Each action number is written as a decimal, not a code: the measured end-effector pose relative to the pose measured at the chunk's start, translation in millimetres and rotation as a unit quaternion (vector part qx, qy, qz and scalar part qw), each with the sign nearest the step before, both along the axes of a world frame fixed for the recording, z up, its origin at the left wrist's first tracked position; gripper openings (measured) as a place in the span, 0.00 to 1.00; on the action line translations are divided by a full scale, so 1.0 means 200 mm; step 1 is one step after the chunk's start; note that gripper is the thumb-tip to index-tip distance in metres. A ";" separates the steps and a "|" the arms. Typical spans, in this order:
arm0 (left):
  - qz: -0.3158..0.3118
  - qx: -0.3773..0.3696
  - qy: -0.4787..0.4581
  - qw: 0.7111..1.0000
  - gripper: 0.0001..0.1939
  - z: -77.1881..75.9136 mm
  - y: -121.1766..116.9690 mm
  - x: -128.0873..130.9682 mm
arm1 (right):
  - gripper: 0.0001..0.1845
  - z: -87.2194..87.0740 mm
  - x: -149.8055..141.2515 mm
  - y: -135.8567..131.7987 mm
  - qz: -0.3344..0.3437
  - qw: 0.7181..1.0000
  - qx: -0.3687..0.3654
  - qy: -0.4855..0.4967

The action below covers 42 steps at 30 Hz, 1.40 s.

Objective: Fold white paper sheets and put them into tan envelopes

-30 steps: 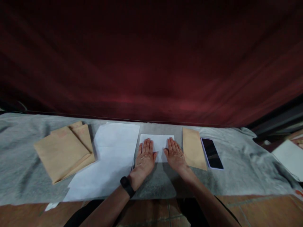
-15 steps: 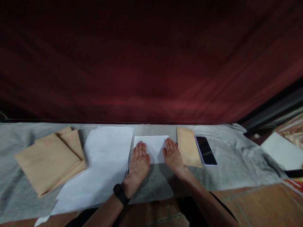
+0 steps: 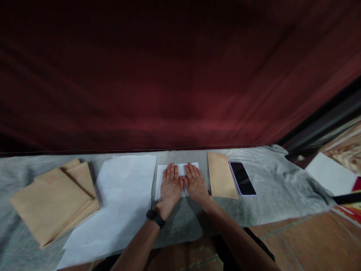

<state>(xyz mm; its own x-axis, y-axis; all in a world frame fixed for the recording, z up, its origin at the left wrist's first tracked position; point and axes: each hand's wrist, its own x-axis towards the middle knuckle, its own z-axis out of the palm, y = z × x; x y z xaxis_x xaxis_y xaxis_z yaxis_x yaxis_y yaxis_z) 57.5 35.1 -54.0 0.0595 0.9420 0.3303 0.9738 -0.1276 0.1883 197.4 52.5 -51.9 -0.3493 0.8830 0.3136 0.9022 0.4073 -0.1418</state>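
Palms down on the sheet (image 3: 182, 169)!
Left hand (image 3: 171, 188) and right hand (image 3: 196, 185) lie flat, fingers slightly spread; the sheet's left of the phone (image 3: 244, 180), the envelope (image 3: 222, 175) between.

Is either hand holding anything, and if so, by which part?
Nothing is gripped: the left hand and right hand rest flat on the small white paper.

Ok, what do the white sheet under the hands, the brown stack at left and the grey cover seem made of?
White sheet: matte paper, judging by its thin, straight edges.
Brown stack: probably kraft paper, dull tan with sharp folds.
Grey cover: soft matte fabric, perhaps fleece, given its wrinkles and mottled surface.
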 end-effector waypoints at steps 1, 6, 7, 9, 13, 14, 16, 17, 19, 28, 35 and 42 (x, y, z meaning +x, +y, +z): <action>0.009 0.006 -0.006 1.000 0.32 -0.01 0.00 0.00 | 0.28 -0.01 0.01 0.00 -0.010 1.000 0.008 -0.002; 0.039 0.031 -0.030 0.998 0.32 -0.03 -0.03 -0.03 | 0.30 -0.04 0.08 0.02 -0.044 0.998 0.042 -0.003; 0.043 0.036 -0.034 0.998 0.32 -0.03 -0.04 -0.04 | 0.31 -0.04 0.09 0.02 -0.047 0.998 0.044 -0.005; 0.050 0.044 -0.040 0.997 0.33 -0.04 -0.05 -0.05 | 0.32 -0.05 0.11 0.02 -0.055 0.998 0.040 -0.007; 0.057 0.034 -0.031 0.997 0.34 -0.05 -0.09 -0.06 | 0.32 -0.07 0.12 0.01 -0.058 0.998 0.035 0.006; 0.058 0.028 -0.026 0.998 0.34 -0.05 -0.10 -0.06 | 0.32 -0.07 0.12 0.00 -0.057 0.998 0.037 0.012; 0.057 0.019 -0.015 0.998 0.33 -0.04 -0.12 -0.07 | 0.32 -0.07 0.12 -0.01 -0.057 0.997 0.041 0.023; 0.056 0.016 -0.011 0.998 0.33 -0.04 -0.12 -0.07 | 0.31 -0.07 0.12 -0.01 -0.058 0.997 0.040 0.026; 0.054 0.012 -0.007 0.998 0.33 -0.02 -0.13 -0.08 | 0.30 -0.05 0.13 -0.02 -0.062 0.997 0.030 0.024; -0.064 -0.026 0.047 0.997 0.30 0.07 -0.24 -0.03 | 0.30 0.08 0.15 -0.02 -0.074 0.996 -0.052 0.026; -0.089 -0.041 0.053 0.994 0.37 0.09 -0.29 -0.03 | 0.26 0.16 0.20 0.03 -0.153 0.954 -0.187 0.177; -0.082 -0.032 0.048 0.995 0.41 0.11 -0.29 -0.02 | 0.11 0.20 0.25 0.10 -0.095 0.869 -0.314 0.371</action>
<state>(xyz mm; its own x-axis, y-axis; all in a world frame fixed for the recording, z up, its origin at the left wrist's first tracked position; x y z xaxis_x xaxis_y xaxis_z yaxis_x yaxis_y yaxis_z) 52.8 -22.1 -32.4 0.2430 0.9356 0.2562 0.9544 -0.2778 0.1091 247.5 72.7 -11.9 -0.0864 0.9811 -0.1730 0.5102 -0.1056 -0.8536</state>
